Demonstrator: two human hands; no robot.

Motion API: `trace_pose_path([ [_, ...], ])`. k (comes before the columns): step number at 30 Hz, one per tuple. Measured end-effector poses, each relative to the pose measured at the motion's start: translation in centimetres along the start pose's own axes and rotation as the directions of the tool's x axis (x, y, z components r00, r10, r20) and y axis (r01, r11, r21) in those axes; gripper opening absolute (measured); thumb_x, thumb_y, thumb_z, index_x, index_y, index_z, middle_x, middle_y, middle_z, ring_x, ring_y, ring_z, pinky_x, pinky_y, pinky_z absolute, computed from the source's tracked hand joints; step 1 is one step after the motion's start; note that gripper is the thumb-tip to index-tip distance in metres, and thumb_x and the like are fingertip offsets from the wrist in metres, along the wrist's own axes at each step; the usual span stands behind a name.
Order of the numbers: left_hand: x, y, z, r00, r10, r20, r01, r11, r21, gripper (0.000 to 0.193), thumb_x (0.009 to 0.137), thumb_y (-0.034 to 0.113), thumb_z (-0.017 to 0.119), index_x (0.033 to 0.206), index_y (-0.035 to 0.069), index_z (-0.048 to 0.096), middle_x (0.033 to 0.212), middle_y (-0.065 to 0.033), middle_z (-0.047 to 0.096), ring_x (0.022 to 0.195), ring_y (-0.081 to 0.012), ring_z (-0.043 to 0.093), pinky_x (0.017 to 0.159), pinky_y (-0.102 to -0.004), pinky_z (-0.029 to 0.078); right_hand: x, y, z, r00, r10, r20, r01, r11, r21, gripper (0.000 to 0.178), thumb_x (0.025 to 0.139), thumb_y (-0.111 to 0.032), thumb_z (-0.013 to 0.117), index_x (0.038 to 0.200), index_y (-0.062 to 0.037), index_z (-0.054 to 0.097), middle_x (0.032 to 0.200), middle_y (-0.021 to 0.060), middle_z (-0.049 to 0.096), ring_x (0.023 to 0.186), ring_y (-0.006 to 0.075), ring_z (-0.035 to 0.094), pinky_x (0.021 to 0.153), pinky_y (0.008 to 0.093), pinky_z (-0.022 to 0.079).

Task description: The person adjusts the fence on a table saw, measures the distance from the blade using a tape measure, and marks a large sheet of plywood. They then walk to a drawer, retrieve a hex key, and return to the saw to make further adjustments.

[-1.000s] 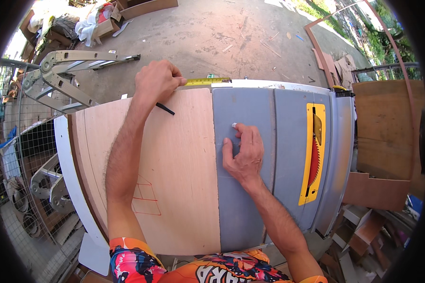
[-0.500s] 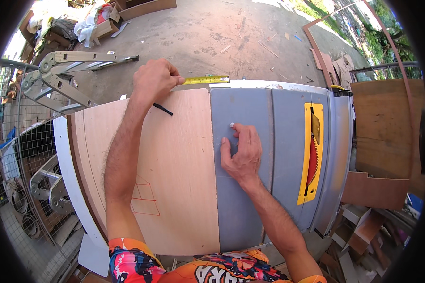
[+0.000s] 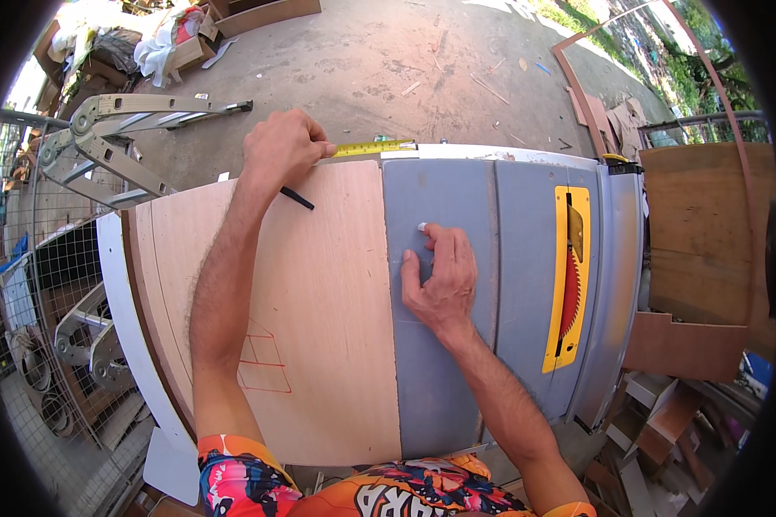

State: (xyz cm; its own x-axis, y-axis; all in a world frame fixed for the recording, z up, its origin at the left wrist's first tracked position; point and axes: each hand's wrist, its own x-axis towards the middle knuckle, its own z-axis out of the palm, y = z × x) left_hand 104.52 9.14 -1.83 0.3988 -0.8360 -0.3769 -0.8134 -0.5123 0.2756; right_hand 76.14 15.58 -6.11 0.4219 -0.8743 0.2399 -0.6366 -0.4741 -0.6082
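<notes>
A: While the left hand (image 3: 283, 148) sits at the far edge of the pale plywood sheet (image 3: 302, 310), at about eleven o'clock in the head view, what is it gripping?

B: It is clenched around a thin black pencil (image 3: 297, 198), whose tip pokes out toward four o'clock, and it pins the yellow steel tape measure (image 3: 372, 147) that runs off toward two o'clock along the far edge.

A: And the right hand (image 3: 440, 276)?

B: It lies flat and released, palm down on the grey saw table (image 3: 526, 258) near the centre, with its fingers spread toward twelve. A small white bit shows at the fingertips; I cannot tell what it is.

A: What could go wrong?

B: I would judge the tape could slip if the left hand eases its pressure, throwing the mark off. The toothed saw blade (image 3: 571, 293) in its yellow insert stands at three o'clock, apart from the right hand but near enough to matter if that hand slides sideways.

A: The arms?

B: Both forearms reach up from six o'clock, the left nearly straight and the right bent inward.
</notes>
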Motion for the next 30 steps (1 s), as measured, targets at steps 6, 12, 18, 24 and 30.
trace_pose_path([
  [6,-0.06,-0.01,0.13,1.0,0.003,-0.007,-0.003,1.0,-0.004,0.025,0.088,0.038,0.081,0.103,0.019,0.086,0.09,-0.005,0.081,0.078,-0.019,0.074,0.076,-0.0372,0.058,-0.03,0.08,0.05,1.0,-0.004,0.001,0.004,1.0,-0.002,0.038,0.08,-0.006,0.072,0.116,-0.0016,0.061,0.097,0.0139,0.059,0.088,0.0318,0.06,0.077,0.0429,0.048],
  [12,0.01,0.01,0.1,1.0,0.017,-0.016,-0.017,1.0,0.018,0.027,0.088,0.039,0.081,0.104,0.019,0.085,0.09,-0.0059,0.081,0.077,-0.019,0.074,0.076,-0.0372,0.058,-0.06,0.19,0.13,1.0,-0.008,-0.004,0.008,1.0,0.001,0.039,0.08,-0.007,0.072,0.117,-0.0017,0.061,0.098,0.0141,0.059,0.089,0.0318,0.06,0.077,0.0428,0.048],
  [18,0.1,0.02,0.07,1.0,0.024,-0.014,-0.023,1.0,0.02,0.026,0.088,0.039,0.081,0.105,0.019,0.085,0.09,-0.0061,0.081,0.077,-0.019,0.073,0.075,-0.0371,0.058,-0.06,0.19,0.12,1.0,-0.015,-0.007,0.015,1.0,-0.006,0.039,0.08,-0.007,0.072,0.117,-0.002,0.061,0.098,0.014,0.059,0.089,0.0317,0.06,0.077,0.0429,0.048],
  [24,0.04,0.04,0.31,1.0,0.012,-0.02,-0.011,1.0,0.016,0.025,0.089,0.037,0.08,0.105,0.018,0.085,0.089,-0.0056,0.081,0.075,-0.0183,0.073,0.075,-0.0364,0.058,0.02,0.1,0.04,1.0,-0.016,-0.004,0.016,1.0,-0.012,0.039,0.08,-0.007,0.072,0.117,-0.0019,0.061,0.098,0.0139,0.059,0.089,0.0317,0.06,0.077,0.043,0.048],
  [30,-0.17,0.16,0.24,1.0,0.012,-0.021,-0.012,1.0,0.026,0.024,0.09,0.037,0.079,0.105,0.019,0.085,0.089,-0.0048,0.081,0.075,-0.0171,0.073,0.075,-0.0362,0.058,0.0,0.16,0.06,1.0,-0.018,0.001,0.018,1.0,-0.012,0.039,0.08,-0.007,0.072,0.117,-0.0017,0.061,0.098,0.0142,0.058,0.089,0.032,0.06,0.077,0.043,0.048],
])
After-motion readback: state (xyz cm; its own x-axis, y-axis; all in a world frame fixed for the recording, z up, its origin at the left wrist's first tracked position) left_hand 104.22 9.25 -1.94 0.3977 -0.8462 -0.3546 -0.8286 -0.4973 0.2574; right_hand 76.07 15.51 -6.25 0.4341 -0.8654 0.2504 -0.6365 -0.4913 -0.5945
